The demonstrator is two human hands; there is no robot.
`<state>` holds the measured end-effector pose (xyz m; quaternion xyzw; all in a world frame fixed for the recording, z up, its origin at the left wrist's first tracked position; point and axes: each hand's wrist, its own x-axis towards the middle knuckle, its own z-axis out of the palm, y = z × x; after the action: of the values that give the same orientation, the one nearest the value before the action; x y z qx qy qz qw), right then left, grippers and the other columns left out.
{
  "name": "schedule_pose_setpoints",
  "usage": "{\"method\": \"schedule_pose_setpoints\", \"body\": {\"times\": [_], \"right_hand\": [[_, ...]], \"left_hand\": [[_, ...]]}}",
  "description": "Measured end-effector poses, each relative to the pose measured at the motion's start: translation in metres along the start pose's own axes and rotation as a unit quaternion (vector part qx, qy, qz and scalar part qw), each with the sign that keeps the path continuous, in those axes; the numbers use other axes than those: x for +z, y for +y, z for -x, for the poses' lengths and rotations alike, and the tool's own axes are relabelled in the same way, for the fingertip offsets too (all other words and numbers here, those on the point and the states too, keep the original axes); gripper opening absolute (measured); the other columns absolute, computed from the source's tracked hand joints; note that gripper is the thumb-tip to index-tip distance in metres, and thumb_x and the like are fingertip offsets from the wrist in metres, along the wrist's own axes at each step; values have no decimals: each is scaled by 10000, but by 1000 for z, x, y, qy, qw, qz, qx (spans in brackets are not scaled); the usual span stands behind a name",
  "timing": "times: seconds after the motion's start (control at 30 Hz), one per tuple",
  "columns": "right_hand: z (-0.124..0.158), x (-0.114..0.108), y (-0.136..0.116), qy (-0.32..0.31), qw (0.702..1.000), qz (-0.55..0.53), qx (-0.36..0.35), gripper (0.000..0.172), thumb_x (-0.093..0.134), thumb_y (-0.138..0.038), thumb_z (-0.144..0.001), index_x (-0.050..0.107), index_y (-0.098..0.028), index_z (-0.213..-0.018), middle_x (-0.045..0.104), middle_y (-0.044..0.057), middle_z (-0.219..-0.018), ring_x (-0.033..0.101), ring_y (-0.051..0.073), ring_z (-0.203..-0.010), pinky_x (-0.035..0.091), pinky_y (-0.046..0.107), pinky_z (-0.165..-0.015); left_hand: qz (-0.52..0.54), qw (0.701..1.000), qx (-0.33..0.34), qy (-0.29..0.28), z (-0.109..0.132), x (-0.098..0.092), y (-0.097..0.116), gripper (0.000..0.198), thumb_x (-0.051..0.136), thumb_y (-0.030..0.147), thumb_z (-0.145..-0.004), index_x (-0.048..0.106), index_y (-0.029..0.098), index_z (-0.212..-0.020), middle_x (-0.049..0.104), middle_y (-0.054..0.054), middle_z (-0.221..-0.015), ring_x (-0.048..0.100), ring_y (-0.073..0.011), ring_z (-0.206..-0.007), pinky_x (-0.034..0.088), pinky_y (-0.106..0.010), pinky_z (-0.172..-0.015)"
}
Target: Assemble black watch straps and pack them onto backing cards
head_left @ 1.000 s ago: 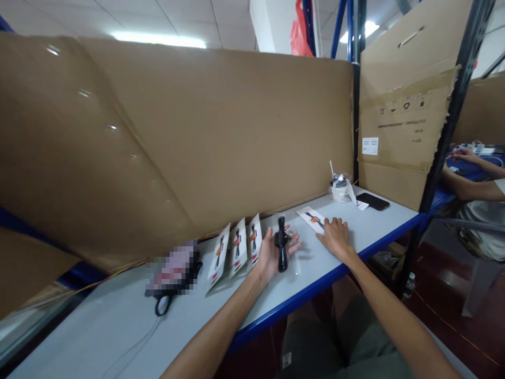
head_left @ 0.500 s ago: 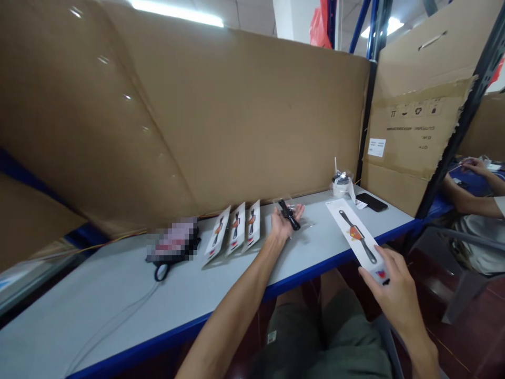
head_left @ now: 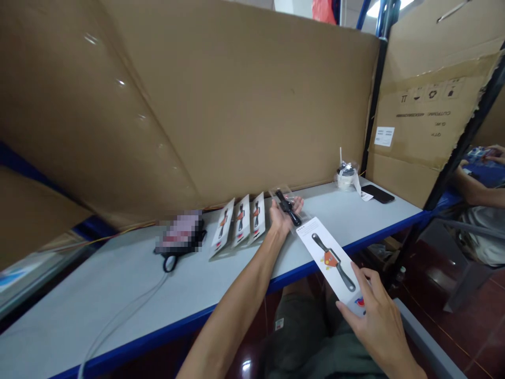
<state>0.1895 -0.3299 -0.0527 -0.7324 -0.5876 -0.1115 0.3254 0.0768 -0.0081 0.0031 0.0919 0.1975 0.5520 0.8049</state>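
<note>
On the upturned palm of my left hand (head_left: 279, 221) rests a black spokeshave (head_left: 288, 208) inside a clear plastic blister, with the fingers cupped under it at the back. My right hand (head_left: 376, 313) pinches the lower end of a white printed card (head_left: 321, 255) between thumb and fingers. The card carries a picture of a spokeshave with an orange part. Its far end lies right by the near edge of the blister; whether they touch I cannot tell. Left of my left hand, three similar carded packs (head_left: 240, 223) lean in a row on the table.
A grey table (head_left: 126, 284) with a blue edge runs below a cardboard wall (head_left: 244, 105). On it are a dark pouch (head_left: 181, 237), partly blurred, a wrapped cup (head_left: 346, 179) and a black phone (head_left: 377, 193). Another person's arm (head_left: 483, 192) shows at far right.
My right hand has brought the card leftward, up to the blister in my left hand. The view has tilted down slightly. My left hand keeps hold of the spokeshave.
</note>
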Motion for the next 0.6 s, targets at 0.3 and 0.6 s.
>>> {"method": "schedule_pose_setpoints", "body": {"times": [0.3,0.6], "right_hand": [[4,-4,-9,-24,999,21,-17,743,623,-368,-895,330,-251,-1568,621,134,-1249,718,284,-923,616,370,-651],[8,-18,-10,-53,998,5,-35,712,665,-352,-835,443,-247,-1504,668,106,-1146,722,238,-731,583,339,-524]], "left_hand": [[-19,1000,9,1,3,4,-5,533,286,565,-1023,613,144,-1002,678,-190,-1003,711,-328,-1059,606,-538,-859],[-21,1000,17,5,4,3,-5,533,305,582,-1017,625,156,-1033,681,-174,-986,718,-306,-1028,609,-523,-850]]}}
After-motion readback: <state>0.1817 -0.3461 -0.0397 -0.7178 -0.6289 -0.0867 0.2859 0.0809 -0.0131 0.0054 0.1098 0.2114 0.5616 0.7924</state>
